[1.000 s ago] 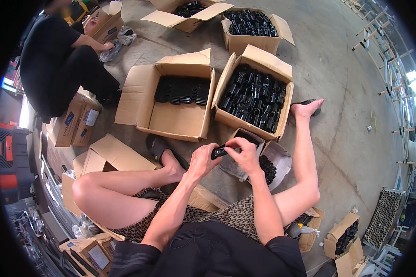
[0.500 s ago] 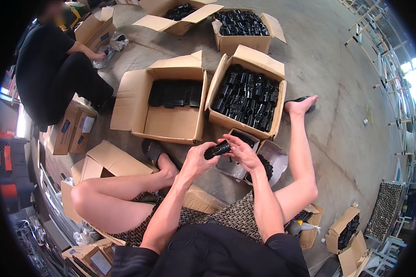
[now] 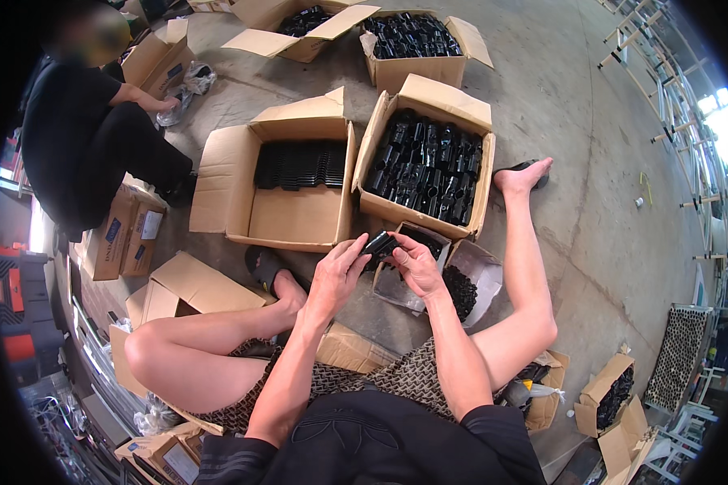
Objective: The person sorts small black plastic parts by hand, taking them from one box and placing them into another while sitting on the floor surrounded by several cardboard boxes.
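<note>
A short, black, glossy tubular fitting [image 3: 380, 242] is held up in front of me, between both hands. My left hand [image 3: 333, 271] pinches its left end with thumb and fingers. At its other end my right hand [image 3: 419, 270] has its thumb and fingers closed on it. Just beyond and to the right stand two small boxes: one holds small black pieces [image 3: 461, 289], the other dark parts partly hidden by my right hand. Farther off, an open carton [image 3: 441, 95] is packed with rows of similar black fittings. Left of it, another carton [image 3: 295, 217] holds a neat row of black parts along its far side.
Two more open cartons [image 3: 416, 74] of black parts stand at the back. A person [image 3: 77, 141] in dark clothes crouches at the left, a hand on a plastic bag. Cartons [image 3: 206, 283] lie by my left leg, and metal frames [image 3: 675, 121] line the right.
The fitting has turned and come slightly lower and nearer. My right fingers, spread before, have closed round its end. The view has shifted slightly.
</note>
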A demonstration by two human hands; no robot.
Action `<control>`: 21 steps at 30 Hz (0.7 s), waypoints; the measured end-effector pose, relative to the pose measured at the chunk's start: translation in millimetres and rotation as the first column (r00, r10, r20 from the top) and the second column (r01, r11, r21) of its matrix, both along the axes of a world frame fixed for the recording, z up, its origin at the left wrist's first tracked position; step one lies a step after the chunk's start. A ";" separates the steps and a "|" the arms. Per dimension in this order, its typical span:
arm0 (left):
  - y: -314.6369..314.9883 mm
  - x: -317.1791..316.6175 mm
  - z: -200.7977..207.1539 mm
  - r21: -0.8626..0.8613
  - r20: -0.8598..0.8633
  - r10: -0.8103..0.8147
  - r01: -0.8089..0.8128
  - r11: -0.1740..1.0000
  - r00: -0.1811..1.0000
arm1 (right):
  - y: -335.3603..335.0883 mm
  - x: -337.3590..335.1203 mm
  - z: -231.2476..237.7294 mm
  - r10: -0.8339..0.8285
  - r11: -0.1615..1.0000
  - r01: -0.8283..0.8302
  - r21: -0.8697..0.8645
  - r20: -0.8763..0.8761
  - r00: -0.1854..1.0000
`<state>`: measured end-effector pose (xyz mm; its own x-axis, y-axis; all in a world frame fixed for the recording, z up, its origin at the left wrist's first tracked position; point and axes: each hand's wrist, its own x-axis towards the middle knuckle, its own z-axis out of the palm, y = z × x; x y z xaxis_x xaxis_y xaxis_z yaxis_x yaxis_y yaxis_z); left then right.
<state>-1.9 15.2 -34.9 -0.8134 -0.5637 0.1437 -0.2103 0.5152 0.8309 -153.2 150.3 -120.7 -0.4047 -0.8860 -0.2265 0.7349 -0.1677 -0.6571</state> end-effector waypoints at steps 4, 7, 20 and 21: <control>1.7 -1.1 -4.3 -0.189 0.017 -0.024 0.027 0.982 1.000 | -2.0 4.4 2.2 -0.013 1.000 0.015 0.027 -0.050 0.999; 3.0 0.8 -3.0 -0.202 0.045 -0.016 0.025 0.979 0.999 | -5.5 8.0 2.5 -0.011 0.998 0.015 0.054 -0.084 0.996; 18.8 1.0 -48.2 0.323 0.098 -0.013 -0.019 0.946 0.995 | -11.9 17.8 8.7 -0.036 0.888 0.173 0.425 -0.311 0.950; 24.3 1.3 -66.5 0.420 0.097 0.037 -0.075 0.904 0.995 | -7.5 12.8 12.7 0.008 0.883 0.136 0.449 -0.305 0.952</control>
